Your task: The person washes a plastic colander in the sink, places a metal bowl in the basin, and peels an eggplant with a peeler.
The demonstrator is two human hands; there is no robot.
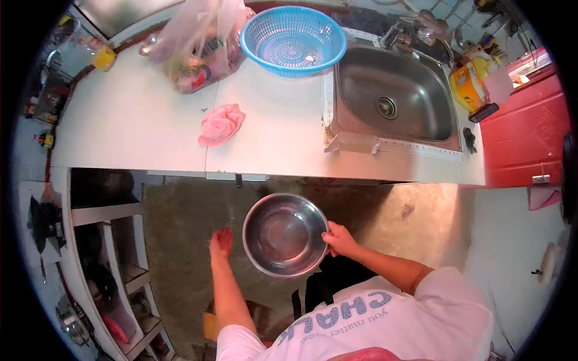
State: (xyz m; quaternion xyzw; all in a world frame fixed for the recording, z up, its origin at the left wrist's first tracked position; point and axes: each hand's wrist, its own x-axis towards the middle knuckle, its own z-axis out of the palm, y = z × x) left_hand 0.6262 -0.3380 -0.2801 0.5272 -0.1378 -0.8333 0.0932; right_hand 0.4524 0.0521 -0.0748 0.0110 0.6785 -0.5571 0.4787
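Before the counter, right hand grips likely light, stiff metal bowl by its handy rim, left hand loose, empty.

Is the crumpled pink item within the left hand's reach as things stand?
Probably yes: the left hand looks empty, with nothing visible blocking its way over the counter to the pink item.

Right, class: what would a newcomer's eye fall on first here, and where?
First, probably the round, shiny metal bowl, gripped at its rim by the right hand in front of the white counter. Next, the round, bright blue plastic basket at the counter's back, left of the grey metal sink.
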